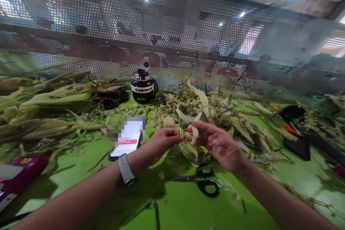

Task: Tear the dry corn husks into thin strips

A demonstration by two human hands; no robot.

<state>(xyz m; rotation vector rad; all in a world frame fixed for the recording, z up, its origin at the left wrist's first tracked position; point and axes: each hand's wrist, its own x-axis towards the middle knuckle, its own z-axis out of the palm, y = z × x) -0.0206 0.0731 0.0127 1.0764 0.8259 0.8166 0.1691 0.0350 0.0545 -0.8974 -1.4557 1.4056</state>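
Observation:
My left hand [163, 144], with a grey watch on its wrist, pinches one end of a pale strip of corn husk [194, 134]. The strip curls up and over toward my right hand [219, 143]. That hand's fingers close around the curled part, though its fingertips are partly hidden by the husk. Below both hands, black-handled scissors [198, 179] lie on the green tabletop [179, 210]. Just behind the hands spreads a heap of dry husk scraps [212, 109]. A lit phone [128, 140] lies left of my left hand, partly blurred out.
A black jug [144, 88] marked ENERGY stands at the back, before a perforated metal screen [172, 18]. Long corn husks [51, 107] are piled at left, near a purple-and-white object [23, 174]. A dark flat device [297, 147] lies at right.

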